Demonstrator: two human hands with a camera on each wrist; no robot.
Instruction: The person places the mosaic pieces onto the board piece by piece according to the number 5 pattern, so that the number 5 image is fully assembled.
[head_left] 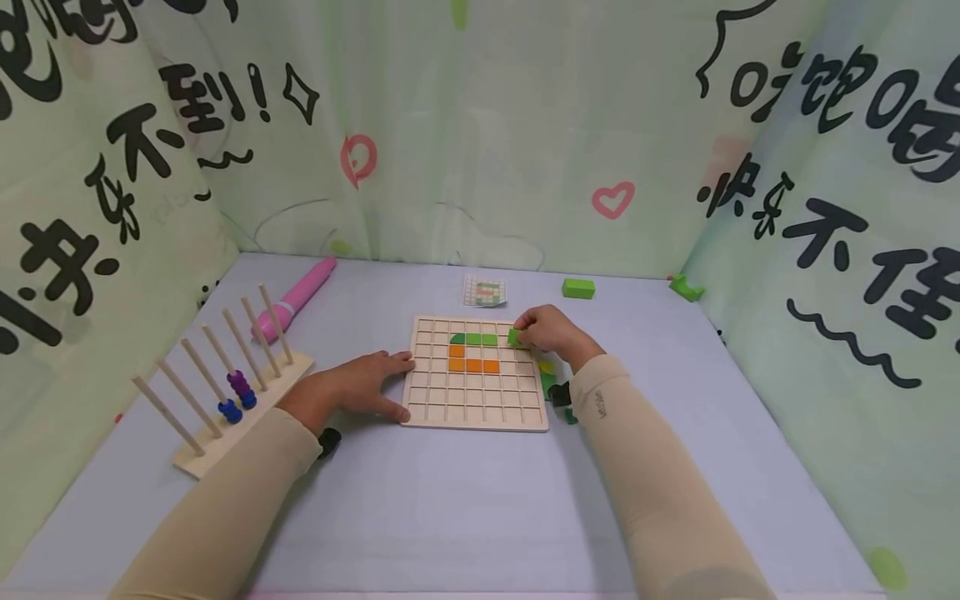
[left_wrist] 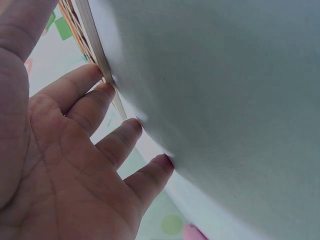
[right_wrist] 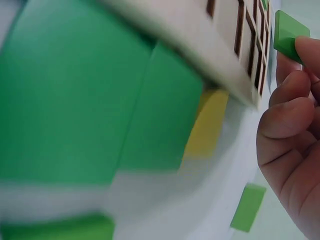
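A wooden grid board (head_left: 442,398) lies flat at mid-table. On it sit a dark green rounded tile (head_left: 457,339), light green square tiles (head_left: 481,340) in the same row, and several orange tiles (head_left: 474,366) below. Over the board's upper right, my right hand (head_left: 553,331) pinches a light green square tile (right_wrist: 289,36) between thumb and finger. My left hand (head_left: 367,385) rests at the board's left edge with spread fingers; in the left wrist view, its fingertips (left_wrist: 102,90) touch the board's side.
Green and yellow pieces (head_left: 548,379) lie beside the board's right edge, partly behind my wrist. Further back are a small pattern card (head_left: 484,292), a green block (head_left: 578,288) and a green curved piece (head_left: 686,288). At left stand a peg rack (head_left: 300,364) with beads and a pink tube (head_left: 307,287).
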